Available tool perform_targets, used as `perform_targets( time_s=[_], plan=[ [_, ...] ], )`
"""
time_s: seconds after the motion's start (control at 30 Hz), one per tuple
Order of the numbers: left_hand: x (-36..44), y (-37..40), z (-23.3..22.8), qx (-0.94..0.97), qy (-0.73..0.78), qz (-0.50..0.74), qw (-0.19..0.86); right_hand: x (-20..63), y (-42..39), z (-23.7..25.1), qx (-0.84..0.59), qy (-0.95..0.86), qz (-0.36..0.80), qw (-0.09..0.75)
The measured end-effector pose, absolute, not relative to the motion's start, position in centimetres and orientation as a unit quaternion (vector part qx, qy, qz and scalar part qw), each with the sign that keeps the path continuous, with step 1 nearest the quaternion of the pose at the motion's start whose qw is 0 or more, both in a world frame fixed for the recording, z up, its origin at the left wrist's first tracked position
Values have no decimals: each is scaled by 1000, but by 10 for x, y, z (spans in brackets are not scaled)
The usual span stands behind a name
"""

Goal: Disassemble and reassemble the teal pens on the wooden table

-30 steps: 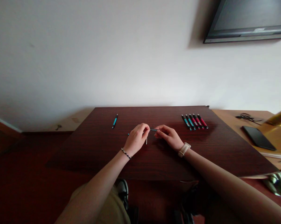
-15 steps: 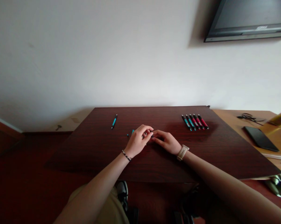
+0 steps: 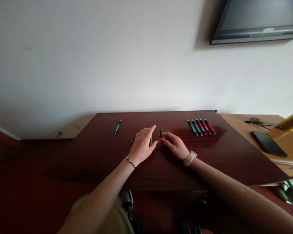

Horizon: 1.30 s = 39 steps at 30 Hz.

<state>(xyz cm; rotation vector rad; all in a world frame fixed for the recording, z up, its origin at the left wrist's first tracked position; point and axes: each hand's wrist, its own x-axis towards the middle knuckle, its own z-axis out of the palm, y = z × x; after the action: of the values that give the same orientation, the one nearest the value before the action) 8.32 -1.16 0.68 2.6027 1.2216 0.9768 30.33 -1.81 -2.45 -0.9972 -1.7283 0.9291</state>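
Observation:
My right hand [image 3: 174,144] pinches a short black pen part [image 3: 161,133] upright between thumb and fingertips. Just left of it, my left hand [image 3: 143,145] is open, fingers stretched out and thumb apart. A thin pale stick [image 3: 150,140], perhaps a pen refill, shows between that thumb and forefinger; whether the hand touches it I cannot tell. A small teal piece [image 3: 131,142] lies on the dark wooden table [image 3: 156,175], partly by the left hand's outer edge. Farther back on the left lies a teal and black pen [image 3: 117,127].
Several teal and red pens [image 3: 201,127] lie in a slanted row at the back right. On a lighter table to the right are a black phone-like slab [image 3: 268,143], a black cable [image 3: 257,122] and a yellow object [image 3: 290,123]. A screen [image 3: 261,21] hangs on the wall.
My left hand has opened and moved slightly away from the right hand's fingertips. The black pen part now shows upright in my right hand. A teal piece by the left hand is now hidden.

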Motion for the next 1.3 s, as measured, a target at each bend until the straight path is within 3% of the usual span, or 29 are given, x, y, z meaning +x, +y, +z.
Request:
perform_targets(
  time_s=[0.13,0.7,0.97,1.3],
  plan=[
    [69,-4,4,842,454,291,-10,304,-16,-28,-433,-666,387,468],
    [76,-17,-10,860,442,254,-25,310,-7,-37,-475,-650,332,492],
    [75,-22,-5,864,438,249,-9,351,0,-33,-481,-772,202,364],
    [72,-22,-6,863,441,248,-8,356,-1,-42,-483,-813,92,312]
  ],
)
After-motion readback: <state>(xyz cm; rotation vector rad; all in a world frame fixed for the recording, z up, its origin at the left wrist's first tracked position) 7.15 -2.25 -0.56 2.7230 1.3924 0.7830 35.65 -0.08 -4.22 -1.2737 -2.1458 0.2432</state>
